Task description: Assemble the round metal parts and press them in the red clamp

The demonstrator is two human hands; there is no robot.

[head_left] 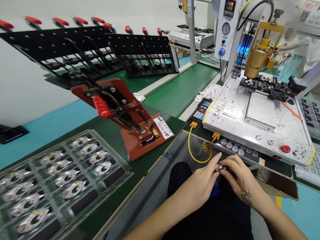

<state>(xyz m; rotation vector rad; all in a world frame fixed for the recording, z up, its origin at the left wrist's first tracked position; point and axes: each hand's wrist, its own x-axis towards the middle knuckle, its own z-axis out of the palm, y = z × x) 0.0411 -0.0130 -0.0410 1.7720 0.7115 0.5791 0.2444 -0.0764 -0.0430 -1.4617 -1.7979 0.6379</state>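
Above my lap, my left hand [206,179] and my right hand [235,173] meet with fingertips closed on one small shiny metal part [221,168]. Fingers hide most of that part, so its full shape does not show. To the left, a clear plastic tray [64,214] carries several oval silver pieces [75,189] with dark centres. A red-brown clamp fixture [133,140] with a red handle stands beyond the tray on the green bench. Right of it, a dispensing machine [259,57] with a gold head sits over a black jig [271,87].
A handheld keypad [201,111] with yellow cables [190,145] lies by the machine's white base [233,115]. Black clamp racks [81,49] stand at the back left beside a green conveyor [182,87]. More trays [316,115] sit at the right. A person's sleeve [313,52] shows behind the machine.
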